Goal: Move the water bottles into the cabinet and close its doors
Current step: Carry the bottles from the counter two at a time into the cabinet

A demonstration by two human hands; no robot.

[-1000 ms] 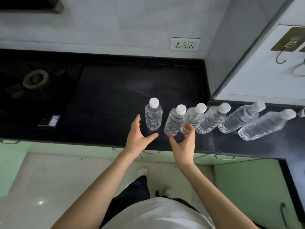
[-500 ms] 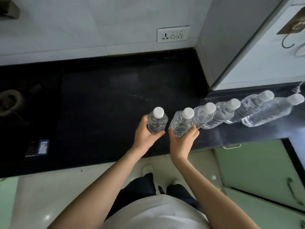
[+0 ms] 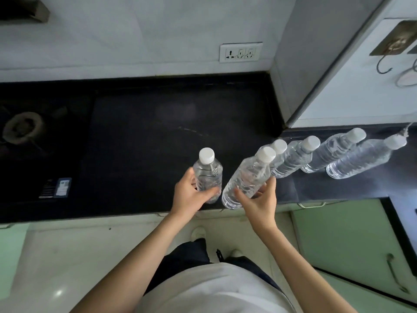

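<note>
- The left hand [image 3: 189, 195] has its fingers wrapped round the body of a capped water bottle [image 3: 207, 175], near the black counter's [image 3: 135, 136] front edge.
- The right hand [image 3: 259, 199] grips a second bottle [image 3: 247, 179] from below, tilted rightward.
- Four more bottles [image 3: 320, 157] stand in a row just beyond the right fingertips.
- Both forearms reach forward over the counter edge.

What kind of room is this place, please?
Most likely a home kitchen: a black stone countertop with a gas stove burner, pale green cabinet doors below, and a white wall socket.
</note>
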